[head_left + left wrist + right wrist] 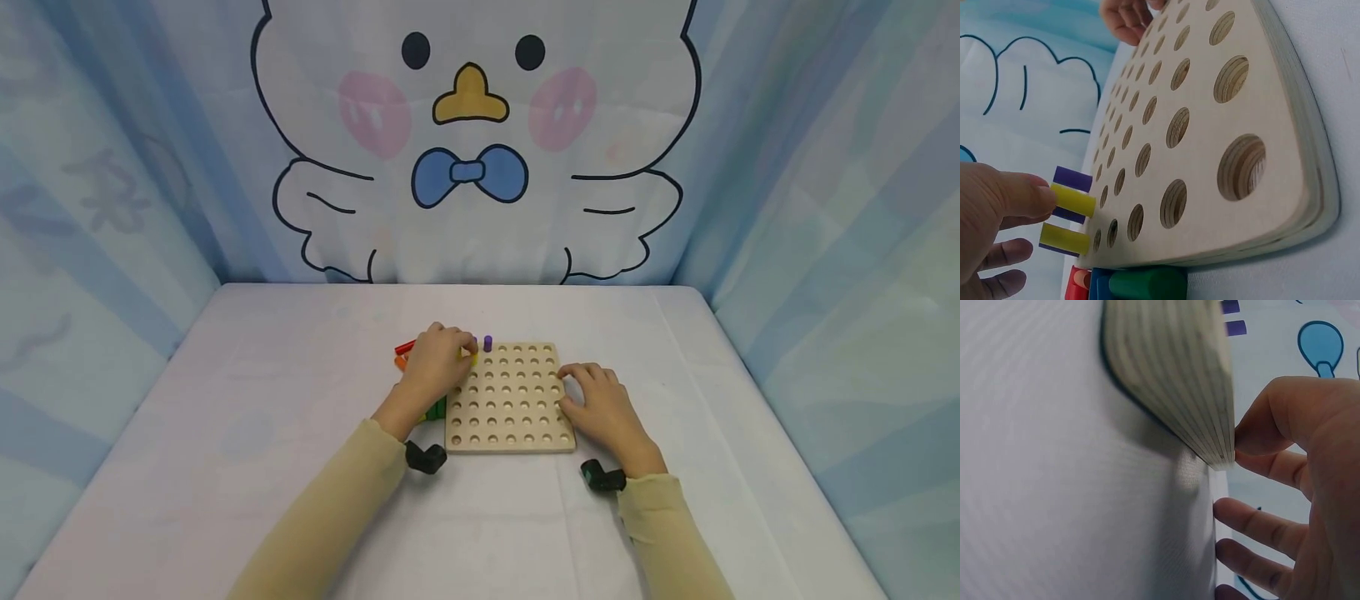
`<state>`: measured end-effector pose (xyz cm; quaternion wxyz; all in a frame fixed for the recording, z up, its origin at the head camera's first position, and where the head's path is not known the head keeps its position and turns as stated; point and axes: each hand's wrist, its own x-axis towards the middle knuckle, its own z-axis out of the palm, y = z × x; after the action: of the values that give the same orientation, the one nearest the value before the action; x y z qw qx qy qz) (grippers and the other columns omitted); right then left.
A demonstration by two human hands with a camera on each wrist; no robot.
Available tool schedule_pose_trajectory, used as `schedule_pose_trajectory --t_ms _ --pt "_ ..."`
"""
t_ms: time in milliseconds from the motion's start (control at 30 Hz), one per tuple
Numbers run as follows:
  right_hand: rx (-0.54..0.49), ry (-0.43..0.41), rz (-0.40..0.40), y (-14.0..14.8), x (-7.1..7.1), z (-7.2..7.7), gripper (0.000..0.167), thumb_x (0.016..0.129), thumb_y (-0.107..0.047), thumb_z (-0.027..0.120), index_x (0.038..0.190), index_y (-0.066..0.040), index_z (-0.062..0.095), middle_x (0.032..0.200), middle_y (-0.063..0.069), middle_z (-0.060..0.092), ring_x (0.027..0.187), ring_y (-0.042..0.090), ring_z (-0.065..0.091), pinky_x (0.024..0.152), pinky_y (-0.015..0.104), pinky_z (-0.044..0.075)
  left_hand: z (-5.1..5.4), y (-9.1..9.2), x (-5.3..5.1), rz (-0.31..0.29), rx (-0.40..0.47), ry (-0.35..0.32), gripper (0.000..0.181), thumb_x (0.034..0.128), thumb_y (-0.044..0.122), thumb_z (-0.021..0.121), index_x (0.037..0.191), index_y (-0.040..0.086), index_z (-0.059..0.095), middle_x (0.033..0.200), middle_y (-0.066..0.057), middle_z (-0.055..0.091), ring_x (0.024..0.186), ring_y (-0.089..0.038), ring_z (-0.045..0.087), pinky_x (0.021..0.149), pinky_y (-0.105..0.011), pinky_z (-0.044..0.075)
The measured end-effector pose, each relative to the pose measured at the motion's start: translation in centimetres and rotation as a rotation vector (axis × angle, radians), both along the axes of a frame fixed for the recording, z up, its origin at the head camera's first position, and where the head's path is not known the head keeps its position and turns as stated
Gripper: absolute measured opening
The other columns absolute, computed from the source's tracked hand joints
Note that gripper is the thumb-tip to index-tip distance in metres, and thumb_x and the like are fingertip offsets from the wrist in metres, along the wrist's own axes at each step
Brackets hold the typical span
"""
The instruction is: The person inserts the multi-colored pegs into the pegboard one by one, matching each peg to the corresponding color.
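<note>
A wooden pegboard [501, 413] with rows of round holes lies flat on the table. At its far left corner, my left hand [433, 362] pinches a yellow peg [1077, 200] between thumb and finger, its lower end at a hole. Another yellow peg [1063, 239] stands in the board close by. Purple pegs [1074, 179] stand in the row behind, partly hidden by the yellow ones. On the other side, my right hand [600, 406] touches the board's right edge with thumb and forefinger; its other fingers are spread beside it in the right wrist view.
Left of the board lie loose pegs: red [405, 347], orange [401, 363] and green [437, 408], partly covered by the left arm. A blue piece [1101, 284] shows beside the green one. White cloth covers the table [300, 375]; printed curtains [840, 250] surround it.
</note>
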<state>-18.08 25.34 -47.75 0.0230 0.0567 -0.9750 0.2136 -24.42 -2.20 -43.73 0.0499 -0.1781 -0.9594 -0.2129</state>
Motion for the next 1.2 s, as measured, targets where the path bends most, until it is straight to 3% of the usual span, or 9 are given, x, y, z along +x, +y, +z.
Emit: schedule_pose_trajectory --t_ms 267,367,500,733,1033,1200 --pt "0.000 -0.001 -0.004 0.0 -0.1 -0.1 0.037 0.094 -0.022 0.061 0.130 -0.014 0.061 0.141 0.021 0.055 0.133 0.047 0.047 0.108 0.067 0.038 -0.8 -2.2 -0.2 -0.071 0.075 -0.061 0.024 0.0999 0.003 0.061 0.112 0.016 0.077 0.126 -0.002 0.070 0.116 -0.025 0.058 0.104 -0.041 0.051" --pt "0.000 -0.003 -0.005 -0.1 0.0 0.0 0.037 0.094 -0.022 0.061 0.130 -0.014 0.061 0.141 0.021 0.055 0.133 0.047 0.047 0.108 0.067 0.037 -1.1 -3.3 -0.3 -0.051 0.090 -0.079 0.028 0.1019 0.001 0.056 0.116 0.015 0.075 0.127 -0.003 0.069 0.118 -0.025 0.058 0.107 -0.042 0.050" --pt "0.004 -0.009 -0.012 -0.1 0.0 0.0 0.038 0.094 -0.022 0.061 0.131 -0.014 0.061 0.142 0.022 0.055 0.133 0.047 0.047 0.108 0.067 0.037 -1.2 -4.6 0.1 0.004 0.109 -0.158 0.027 0.1032 0.003 0.056 0.122 0.014 0.072 0.126 -0.004 0.068 0.116 -0.025 0.058 0.107 -0.043 0.051" --pt "-0.001 -0.014 -0.009 0.0 0.0 0.1 0.038 0.094 -0.024 0.061 0.130 -0.014 0.061 0.143 0.022 0.054 0.134 0.047 0.046 0.109 0.067 0.037 -0.6 -6.3 1.9 0.048 0.090 -0.286 0.014 0.0977 0.014 0.069 0.111 0.013 0.073 0.108 -0.004 0.070 0.097 -0.024 0.060 0.093 -0.041 0.057" --pt "0.001 -0.017 -0.012 0.1 -0.2 0.1 0.037 0.094 -0.023 0.061 0.130 -0.015 0.060 0.143 0.022 0.054 0.133 0.048 0.046 0.109 0.067 0.036 0.0 -6.8 5.1 0.024 -0.054 -0.360 0.010 0.0923 0.013 0.077 0.101 0.014 0.072 0.095 0.000 0.069 0.088 -0.018 0.060 0.092 -0.040 0.057" --pt "-0.004 -0.018 -0.009 0.0 -0.1 0.1 0.037 0.094 -0.023 0.061 0.130 -0.014 0.060 0.143 0.022 0.055 0.133 0.047 0.046 0.109 0.067 0.036 -0.3 -7.5 6.4 0.039 -0.043 -0.390 0.012 0.0904 0.011 0.078 0.100 0.014 0.073 0.094 0.001 0.068 0.087 -0.016 0.061 0.090 -0.040 0.058"
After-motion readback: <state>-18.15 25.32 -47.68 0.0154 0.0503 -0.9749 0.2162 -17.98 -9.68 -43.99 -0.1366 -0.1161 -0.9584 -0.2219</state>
